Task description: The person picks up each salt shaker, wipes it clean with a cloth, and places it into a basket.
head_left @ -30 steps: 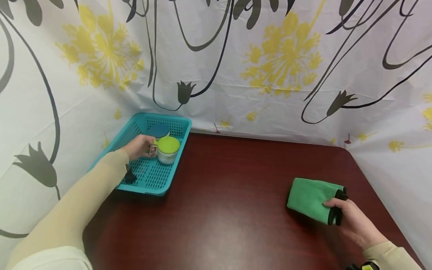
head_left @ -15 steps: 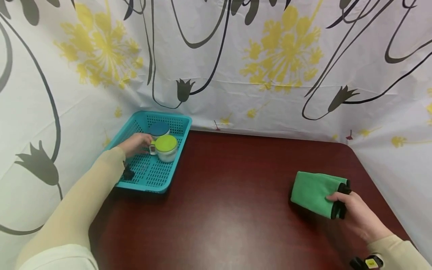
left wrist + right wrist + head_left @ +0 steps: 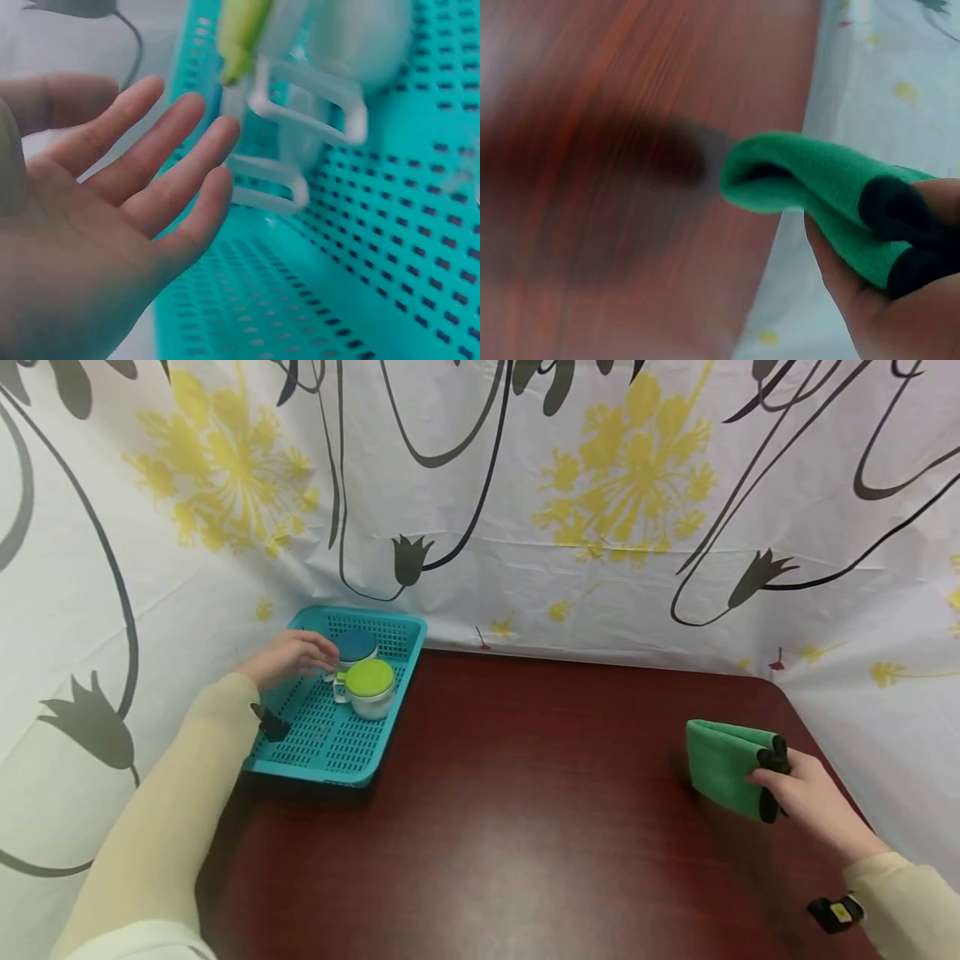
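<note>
My left hand [image 3: 291,657] is over the left side of a turquoise plastic basket [image 3: 307,770], fingers spread and relaxed with nothing in them. Just right of its fingertips stand two white cups with handles: one with a lime green lid [image 3: 370,677], and behind it one with a blue lid [image 3: 356,645]. Their white handles [image 3: 322,127] point toward the hand in the left wrist view. On the right, my right hand [image 3: 813,797] pinches a folded green cloth [image 3: 723,767] with black edging between thumb and fingers, held above the table. The fold shows side-on in the right wrist view.
The dark red-brown table [image 3: 525,793] lies between the basket and the cloth. A white curtain [image 3: 480,510] with yellow and grey flowers hangs behind and along both sides. A black wrist device [image 3: 272,724] overlaps the basket's left part.
My left hand has let go of the green-lidded cup's handle and drawn back up and left. My right hand has lifted the green cloth slightly and moved it right, turning it more edge-on.
</note>
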### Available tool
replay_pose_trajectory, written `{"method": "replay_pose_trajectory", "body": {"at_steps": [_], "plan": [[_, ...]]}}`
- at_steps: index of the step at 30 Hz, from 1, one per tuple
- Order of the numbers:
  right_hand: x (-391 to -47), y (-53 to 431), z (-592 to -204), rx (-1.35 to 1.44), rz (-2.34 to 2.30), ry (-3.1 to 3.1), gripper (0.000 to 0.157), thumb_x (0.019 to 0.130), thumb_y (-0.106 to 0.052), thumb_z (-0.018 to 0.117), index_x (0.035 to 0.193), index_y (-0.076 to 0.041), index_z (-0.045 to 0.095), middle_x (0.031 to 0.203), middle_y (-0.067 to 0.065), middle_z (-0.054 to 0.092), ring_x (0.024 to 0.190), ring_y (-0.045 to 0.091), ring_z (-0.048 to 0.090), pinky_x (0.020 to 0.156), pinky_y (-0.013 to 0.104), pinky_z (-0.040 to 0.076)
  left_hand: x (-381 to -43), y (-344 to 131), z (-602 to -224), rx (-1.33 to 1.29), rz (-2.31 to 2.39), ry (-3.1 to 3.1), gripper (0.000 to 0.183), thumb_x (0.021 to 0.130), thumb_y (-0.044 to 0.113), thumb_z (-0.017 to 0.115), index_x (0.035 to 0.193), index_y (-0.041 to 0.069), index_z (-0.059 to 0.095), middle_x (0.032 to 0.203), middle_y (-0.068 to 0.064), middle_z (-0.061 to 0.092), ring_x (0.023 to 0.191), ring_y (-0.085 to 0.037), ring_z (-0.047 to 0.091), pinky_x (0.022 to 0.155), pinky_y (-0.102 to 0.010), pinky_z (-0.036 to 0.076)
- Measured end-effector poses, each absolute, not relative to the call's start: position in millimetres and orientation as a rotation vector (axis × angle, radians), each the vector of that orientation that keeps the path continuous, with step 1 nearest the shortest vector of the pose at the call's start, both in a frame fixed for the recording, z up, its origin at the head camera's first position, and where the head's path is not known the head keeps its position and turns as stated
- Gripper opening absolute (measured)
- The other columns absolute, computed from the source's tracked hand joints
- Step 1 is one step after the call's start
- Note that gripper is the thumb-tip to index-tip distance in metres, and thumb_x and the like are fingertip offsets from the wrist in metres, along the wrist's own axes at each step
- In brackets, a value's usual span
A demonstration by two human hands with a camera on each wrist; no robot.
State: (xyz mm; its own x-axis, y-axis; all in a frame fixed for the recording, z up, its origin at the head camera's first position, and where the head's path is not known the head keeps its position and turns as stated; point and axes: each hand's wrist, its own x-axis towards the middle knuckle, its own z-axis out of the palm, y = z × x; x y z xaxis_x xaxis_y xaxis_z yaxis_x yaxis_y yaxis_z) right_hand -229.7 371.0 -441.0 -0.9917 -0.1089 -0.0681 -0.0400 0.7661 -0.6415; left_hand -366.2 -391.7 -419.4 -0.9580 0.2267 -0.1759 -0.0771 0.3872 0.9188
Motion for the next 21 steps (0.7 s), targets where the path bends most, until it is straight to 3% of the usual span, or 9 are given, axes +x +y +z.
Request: {"method": "replay_pose_trajectory", "body": {"at_steps": [2,6,11,16,21], "plan": [[-231,373,-445,-0.199,-0.942,2.967,0.048,0.101,-0.021,0.059,0.137,0.008,0.049,0.122,0.035,0.059,0.088,0.01,0.061,0.06,0.032,0.051,-362,-389,-412,0.109,1.621,2.446,0.033,0.105,0.009,0.041,0.129,-0.009,0.054,0.131,-0.027,0.057,0.123,-0.044,0.054,0.105,-0.055,0.039],[-234,374,-452,-0.342,-0.79,3.142,0.047,0.096,-0.012,0.064,0.14,-0.002,0.053,0.113,0.028,0.065,0.081,0.015,0.06,0.058,0.03,0.045,-354,-381,-400,0.051,1.735,2.529,0.029,0.105,0.012,0.043,0.124,-0.004,0.058,0.128,-0.024,0.059,0.12,-0.04,0.057,0.104,-0.053,0.042],[-240,374,-461,-0.517,-0.658,3.24,0.065,0.082,0.003,0.068,0.143,-0.013,0.054,0.116,0.02,0.065,0.086,0.026,0.058,0.064,0.04,0.043,-338,-360,-383,0.053,1.763,2.653,0.027,0.105,0.016,0.046,0.122,0.001,0.061,0.126,-0.019,0.06,0.113,-0.028,0.062,0.101,-0.046,0.045],[-246,373,-472,-0.691,-0.413,3.299,0.078,0.068,0.006,0.067,0.143,-0.012,0.052,0.126,0.018,0.059,0.093,0.037,0.061,0.063,0.053,0.047,-316,-334,-372,0.102,1.715,2.808,0.025,0.103,0.013,0.048,0.119,0.003,0.065,0.12,-0.015,0.065,0.109,-0.026,0.061,0.095,-0.044,0.048],[-244,369,-486,-0.909,-0.214,3.332,0.082,0.059,0.004,0.068,0.139,-0.008,0.054,0.126,0.02,0.059,0.099,0.041,0.063,0.054,0.054,0.049,-291,-303,-368,0.177,1.626,2.897,0.023,0.102,0.012,0.051,0.118,0.009,0.067,0.12,-0.011,0.065,0.112,-0.024,0.059,0.096,-0.047,0.047]]}}
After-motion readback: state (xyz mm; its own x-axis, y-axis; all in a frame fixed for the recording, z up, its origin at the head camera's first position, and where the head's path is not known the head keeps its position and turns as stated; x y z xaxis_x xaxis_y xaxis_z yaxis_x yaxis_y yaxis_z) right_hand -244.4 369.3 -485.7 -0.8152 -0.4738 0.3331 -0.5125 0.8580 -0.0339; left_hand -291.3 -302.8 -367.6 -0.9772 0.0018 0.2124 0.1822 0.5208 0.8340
